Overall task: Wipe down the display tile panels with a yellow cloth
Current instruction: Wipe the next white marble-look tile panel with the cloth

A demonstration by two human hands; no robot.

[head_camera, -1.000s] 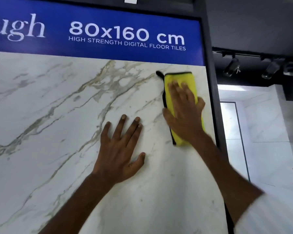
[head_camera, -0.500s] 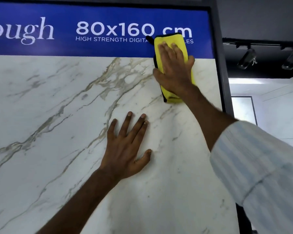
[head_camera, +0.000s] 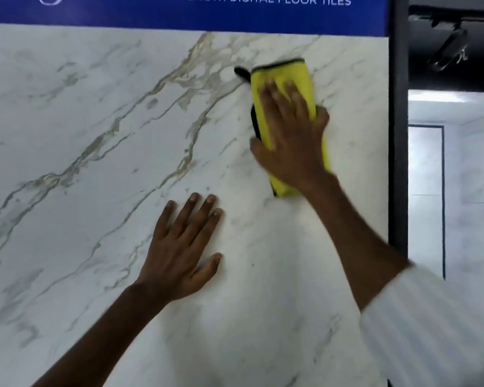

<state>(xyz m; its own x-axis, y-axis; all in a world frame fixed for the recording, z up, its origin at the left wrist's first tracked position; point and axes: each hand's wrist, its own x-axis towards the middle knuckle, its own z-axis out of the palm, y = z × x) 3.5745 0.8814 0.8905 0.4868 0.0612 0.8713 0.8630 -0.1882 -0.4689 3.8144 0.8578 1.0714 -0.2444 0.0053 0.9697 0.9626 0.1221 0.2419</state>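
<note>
A large white marble-look tile panel with grey-gold veins fills the view. A folded yellow cloth with a black edge lies flat on its upper right part. My right hand presses the cloth against the panel with straight, spread fingers, and most of the cloth is hidden beneath it. My left hand rests flat on the panel below and to the left of the cloth, fingers straight, holding nothing.
A blue sign band with white lettering runs along the top of the panel. A black frame post borders the panel's right edge. Beyond it are white wall tiles and black ceiling spotlights.
My right hand has slid the cloth down off the blue sign band onto the upper right of the marble panel. My left hand stays flat on the panel.
</note>
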